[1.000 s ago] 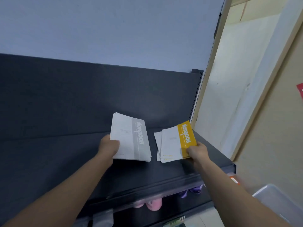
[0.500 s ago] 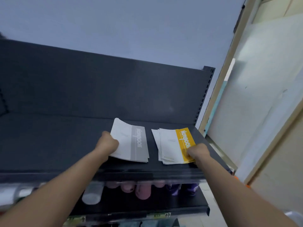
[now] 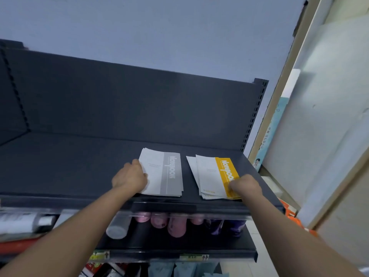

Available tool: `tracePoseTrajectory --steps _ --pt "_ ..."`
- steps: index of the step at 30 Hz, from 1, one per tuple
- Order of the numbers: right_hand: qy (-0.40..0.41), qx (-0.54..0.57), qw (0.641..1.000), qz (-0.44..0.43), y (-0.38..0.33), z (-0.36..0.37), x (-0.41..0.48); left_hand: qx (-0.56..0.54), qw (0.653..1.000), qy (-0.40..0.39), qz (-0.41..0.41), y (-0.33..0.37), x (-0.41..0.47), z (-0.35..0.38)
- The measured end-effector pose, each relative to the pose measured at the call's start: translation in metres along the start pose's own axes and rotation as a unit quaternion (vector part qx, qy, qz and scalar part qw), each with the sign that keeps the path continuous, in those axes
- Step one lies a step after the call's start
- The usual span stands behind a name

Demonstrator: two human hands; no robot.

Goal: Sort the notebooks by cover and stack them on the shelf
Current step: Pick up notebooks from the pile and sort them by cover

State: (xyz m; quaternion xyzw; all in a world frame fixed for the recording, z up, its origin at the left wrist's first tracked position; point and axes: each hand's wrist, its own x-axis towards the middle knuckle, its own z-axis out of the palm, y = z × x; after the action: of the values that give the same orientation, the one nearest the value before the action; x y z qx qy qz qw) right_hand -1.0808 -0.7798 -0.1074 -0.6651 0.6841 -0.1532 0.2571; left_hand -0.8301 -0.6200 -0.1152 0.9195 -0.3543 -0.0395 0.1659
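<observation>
- Your left hand (image 3: pixel 129 178) is at the left edge of the grey notebook stack (image 3: pixel 165 172). Its fingers are curled and they grasp this edge.
- The grey notebook stack lies flat on the top shelf (image 3: pixel 79 166), close to the front edge. The top cover is white with a grey band and the word "Notebook" on the band.
- Your right hand (image 3: pixel 245 186) is on the near right corner of the yellow notebook stack (image 3: pixel 211 176). Its fingers are bent and they grasp this corner, covering part of the yellow band.
- The yellow notebook stack lies flat on the same shelf, just beside the grey one on its right, with a narrow strip of dark shelf between them. They do not touch.
- The notebooks in the yellow stack are not aligned: one white corner shows out on the left side, behind the top cover.
- The yellow stack is near the right end of the shelf, under the perforated upright post (image 3: pixel 253 116).
- On the lower shelf (image 3: pixel 179 254), pink bottles (image 3: pixel 175 224) stand under the notebooks, purple bottles (image 3: pixel 235 226) are to their right, and a pale bottle (image 3: pixel 117 226) to their left.
</observation>
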Motion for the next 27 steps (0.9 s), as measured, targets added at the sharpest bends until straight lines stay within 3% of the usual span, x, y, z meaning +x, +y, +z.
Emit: tracePoseTrajectory --steps 8,13,20,27 --pt "0.015 -0.065 0.997 0.024 -0.004 0.001 -0.006 0.043 0.999 0.000 0.009 -0.001 -0.005 0.001" --pt "0.025 -0.115 0.993 -0.010 -0.008 0.004 -0.015 0.061 0.998 -0.002 0.032 -0.003 -0.003 -0.002" --pt "0.080 -0.132 0.968 -0.198 -0.033 0.016 -0.033 0.097 0.991 0.034 0.086 -0.016 -0.005 -0.026" --pt "0.068 -0.138 0.911 -0.381 -0.106 0.041 -0.074 0.179 0.975 0.085 0.097 -0.051 -0.019 -0.069"
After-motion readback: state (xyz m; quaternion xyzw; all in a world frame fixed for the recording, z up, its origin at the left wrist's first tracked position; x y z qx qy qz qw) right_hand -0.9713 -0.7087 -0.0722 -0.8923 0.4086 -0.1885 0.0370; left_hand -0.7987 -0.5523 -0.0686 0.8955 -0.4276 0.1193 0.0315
